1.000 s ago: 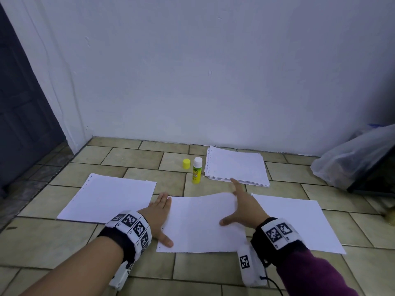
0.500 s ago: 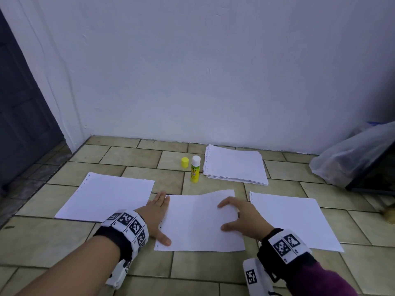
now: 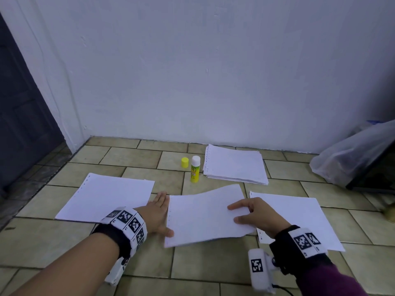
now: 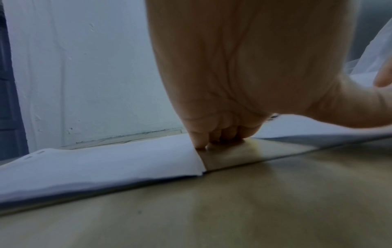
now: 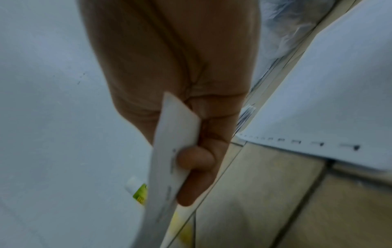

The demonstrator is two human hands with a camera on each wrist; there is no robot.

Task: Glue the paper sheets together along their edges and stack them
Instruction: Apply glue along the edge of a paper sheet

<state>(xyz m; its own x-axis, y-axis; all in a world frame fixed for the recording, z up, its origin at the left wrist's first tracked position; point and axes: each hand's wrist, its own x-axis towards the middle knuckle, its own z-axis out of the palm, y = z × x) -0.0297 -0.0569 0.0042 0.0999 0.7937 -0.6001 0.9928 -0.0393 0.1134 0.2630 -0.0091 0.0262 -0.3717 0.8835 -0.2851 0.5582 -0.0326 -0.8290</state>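
A white sheet with punched holes, the middle sheet point(image 3: 203, 214), lies on the tiled floor between my hands. My right hand point(image 3: 254, 214) pinches its right edge and holds that side lifted off the floor; in the right wrist view the middle sheet point(image 5: 169, 159) runs between thumb and fingers. My left hand point(image 3: 157, 212) lies flat on the floor at the sheet's left edge, thumb on its near corner. A left sheet point(image 3: 106, 197) and a right sheet point(image 3: 295, 216) lie flat either side. An uncapped glue stick point(image 3: 195, 168) stands behind, its yellow cap point(image 3: 184, 162) beside it.
A stack of punched paper point(image 3: 235, 165) lies near the white wall, right of the glue stick. A clear plastic bag point(image 3: 352, 154) slumps over a dark object at the far right. A dark door point(image 3: 23, 116) stands at the left.
My right hand slid back from the sheet's far right corner to its right edge and took hold of it, raising that side. The left hand stayed in place.
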